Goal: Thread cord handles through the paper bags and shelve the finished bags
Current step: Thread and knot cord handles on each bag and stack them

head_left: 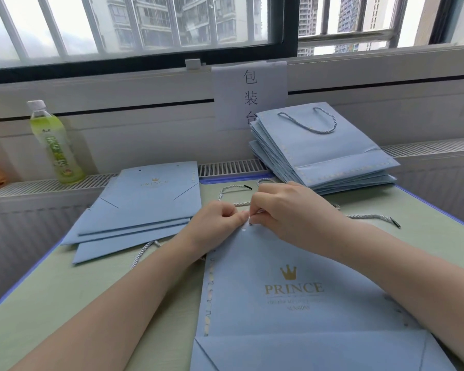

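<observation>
Pale green table with blue edging, set against a barred window; radiator grille along the far edge.

Near centre-right: flat blue paper bag, gold crown and "PRINCE" print facing up, punched holes at its far edge.

Left hand: fingers curled, pinching the bag's far edge just beside a hole. Right hand: fingers curled, pinching the end of a cord handle at that same edge. Both hands close together, fingertips nearly touching. Whether the cord tip has entered the hole: possibly, too small to tell.

Loose twisted cords with dark tips lying on the table past the hands: one far of the left hand, one to the right of the right wrist.

Left, far: small stack of unthreaded bags, flat, print up, with a cord end poking out from under its near edge.

Right, far: taller stack of finished bags, top one showing a cord loop (leaning partly on the wall).

Behind that stack: white paper sign with Chinese characters, taped under the window frame.

Far left on the grille: green drink bottle, upright, white cap.
</observation>
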Demonstrator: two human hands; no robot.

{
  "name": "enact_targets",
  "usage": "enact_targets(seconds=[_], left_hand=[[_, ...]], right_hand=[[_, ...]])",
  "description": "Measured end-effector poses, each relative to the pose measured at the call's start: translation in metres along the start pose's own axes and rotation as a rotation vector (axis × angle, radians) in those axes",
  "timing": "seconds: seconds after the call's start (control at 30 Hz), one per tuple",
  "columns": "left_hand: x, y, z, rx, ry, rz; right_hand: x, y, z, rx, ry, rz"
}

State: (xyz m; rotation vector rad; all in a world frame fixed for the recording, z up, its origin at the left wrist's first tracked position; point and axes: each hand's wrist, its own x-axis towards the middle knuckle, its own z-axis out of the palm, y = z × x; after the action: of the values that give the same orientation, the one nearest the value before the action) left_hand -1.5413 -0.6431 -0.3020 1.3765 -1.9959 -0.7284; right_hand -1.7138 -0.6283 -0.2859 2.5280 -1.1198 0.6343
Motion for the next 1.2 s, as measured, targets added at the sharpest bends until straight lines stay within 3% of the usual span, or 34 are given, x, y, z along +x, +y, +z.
enact_targets(seconds=[0.33,0.8,1.2], left_hand=[[-0.003,0.005,-0.001,-0.207,-0.044,0.039],[-0.002,0.002,-0.002,-0.211,-0.010,0.082],[-0.002,0.002,-0.005,-0.198,-0.014,0.046]], right_hand=[[0.002,-0.010,-0.006,0.071,0.014,0.026],[0.003,-0.020,0.003,0.202,0.045,-0.008],[0.003,-0.010,0.003,0.001,0.121,0.009]])
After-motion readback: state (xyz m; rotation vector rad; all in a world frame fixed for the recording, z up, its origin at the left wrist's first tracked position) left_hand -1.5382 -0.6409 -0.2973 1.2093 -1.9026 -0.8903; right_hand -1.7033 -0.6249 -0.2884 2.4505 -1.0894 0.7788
